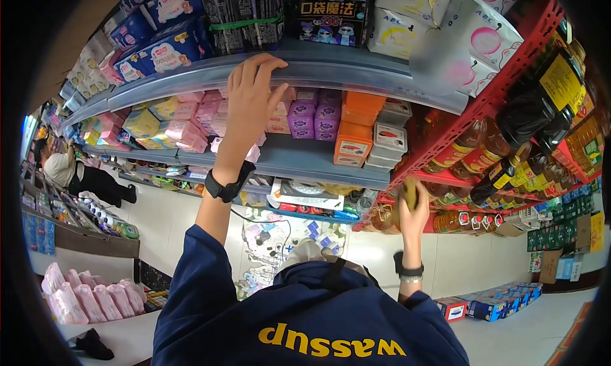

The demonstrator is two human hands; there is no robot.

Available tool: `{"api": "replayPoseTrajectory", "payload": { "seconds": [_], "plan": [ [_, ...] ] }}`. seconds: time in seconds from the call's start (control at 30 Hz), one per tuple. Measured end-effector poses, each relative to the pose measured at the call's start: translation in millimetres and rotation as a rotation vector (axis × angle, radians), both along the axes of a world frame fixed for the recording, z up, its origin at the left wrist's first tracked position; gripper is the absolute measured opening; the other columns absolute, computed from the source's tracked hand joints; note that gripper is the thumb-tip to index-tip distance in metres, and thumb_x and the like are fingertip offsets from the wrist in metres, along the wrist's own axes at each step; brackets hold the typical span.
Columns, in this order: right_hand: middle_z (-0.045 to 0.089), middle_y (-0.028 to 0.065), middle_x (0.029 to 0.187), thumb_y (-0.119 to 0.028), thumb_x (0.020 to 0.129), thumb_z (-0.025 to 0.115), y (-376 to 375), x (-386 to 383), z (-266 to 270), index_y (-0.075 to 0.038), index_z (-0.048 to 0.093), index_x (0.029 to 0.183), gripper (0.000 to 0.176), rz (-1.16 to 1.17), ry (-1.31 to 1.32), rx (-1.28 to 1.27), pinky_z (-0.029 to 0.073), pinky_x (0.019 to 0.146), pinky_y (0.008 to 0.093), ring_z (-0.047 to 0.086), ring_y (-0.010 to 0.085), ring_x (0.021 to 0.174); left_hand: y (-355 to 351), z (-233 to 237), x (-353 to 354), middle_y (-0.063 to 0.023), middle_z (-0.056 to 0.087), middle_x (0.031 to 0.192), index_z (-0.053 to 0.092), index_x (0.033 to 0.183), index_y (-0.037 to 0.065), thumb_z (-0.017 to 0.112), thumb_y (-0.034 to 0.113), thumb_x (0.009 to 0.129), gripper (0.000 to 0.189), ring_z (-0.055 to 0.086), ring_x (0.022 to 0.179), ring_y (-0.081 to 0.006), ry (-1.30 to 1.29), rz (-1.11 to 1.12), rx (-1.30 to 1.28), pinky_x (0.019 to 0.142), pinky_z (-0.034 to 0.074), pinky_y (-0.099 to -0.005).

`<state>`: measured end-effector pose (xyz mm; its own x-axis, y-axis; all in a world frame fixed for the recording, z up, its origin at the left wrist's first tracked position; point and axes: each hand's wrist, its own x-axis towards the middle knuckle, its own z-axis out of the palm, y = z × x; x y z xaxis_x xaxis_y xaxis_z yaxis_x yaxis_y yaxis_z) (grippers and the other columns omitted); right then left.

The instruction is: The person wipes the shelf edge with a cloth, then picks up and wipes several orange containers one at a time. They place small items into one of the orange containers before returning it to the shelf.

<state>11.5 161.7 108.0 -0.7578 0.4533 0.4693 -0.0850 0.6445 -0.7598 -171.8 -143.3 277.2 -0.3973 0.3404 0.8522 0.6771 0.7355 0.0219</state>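
My left hand is raised against the front edge of the grey shelf, fingers bent over the lip and thumb apart, holding no goods. Below and behind it, pink packets, purple packs and orange boxes line the lower shelf. My right hand is closed around a blurred olive-yellow object, whose kind I cannot tell. It is beside the red rack upright, close to the oil bottles.
Blue packs and white-pink packs fill the upper shelf. A person stands in the aisle at left. Wrapped pink packs sit lower left; blue boxes lie at right. Printed sheets cover part of the tiled floor.
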Motion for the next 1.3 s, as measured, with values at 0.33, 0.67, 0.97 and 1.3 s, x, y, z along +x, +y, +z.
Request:
{"api": "replayPoseTrajectory", "payload": {
  "seconds": [0.33,0.67,0.97,1.3],
  "plan": [
    [0.053,0.0073,0.119,-0.001,0.061,0.063,-134.6,-124.7,161.1,-0.011,0.052,0.12,0.061,0.123,0.498,0.569,0.039,0.078,0.0345,0.05,0.026,0.09,8.0,-0.5,3.1,-0.0075,0.05,0.109,0.051,0.107,0.011,0.065,0.009,0.071,0.038,0.046,0.104,-0.0282,-0.016,0.02,0.048,0.09,0.036,-0.0401],
    [0.056,-0.0075,0.115,-0.015,0.072,0.057,-82.1,-129.8,138.2,-0.022,0.061,0.112,0.041,-0.16,0.534,0.933,0.035,0.067,0.0279,0.047,0.0144,0.081,2.4,-0.6,1.0,-0.011,0.05,0.112,0.054,0.11,0.009,0.065,0.013,0.075,0.037,0.047,0.105,-0.0301,-0.086,-0.017,0.057,0.091,0.035,-0.0397],
    [0.058,-0.0042,0.116,-0.001,0.065,0.061,-9.6,-91.8,125.4,-0.02,0.061,0.114,0.053,-0.421,0.419,0.833,0.038,0.073,0.0294,0.049,0.019,0.08,-0.3,2.0,5.0,-0.0108,0.05,0.11,0.054,0.112,0.009,0.063,0.013,0.077,0.036,0.046,0.105,-0.0298,-0.072,-0.043,0.046,0.091,0.035,-0.0393],
    [0.051,0.0121,0.122,0.002,0.079,0.054,-71.1,-59.7,108.6,0.0,0.046,0.123,0.045,0.27,0.313,-0.352,0.037,0.095,0.0307,0.048,0.0194,0.111,33.0,-41.7,71.2,-0.011,0.052,0.11,0.048,0.119,0.004,0.063,0.018,0.081,0.043,0.053,0.098,-0.0195,-0.835,-0.614,0.348,0.088,0.041,-0.0333]
  ]
}}
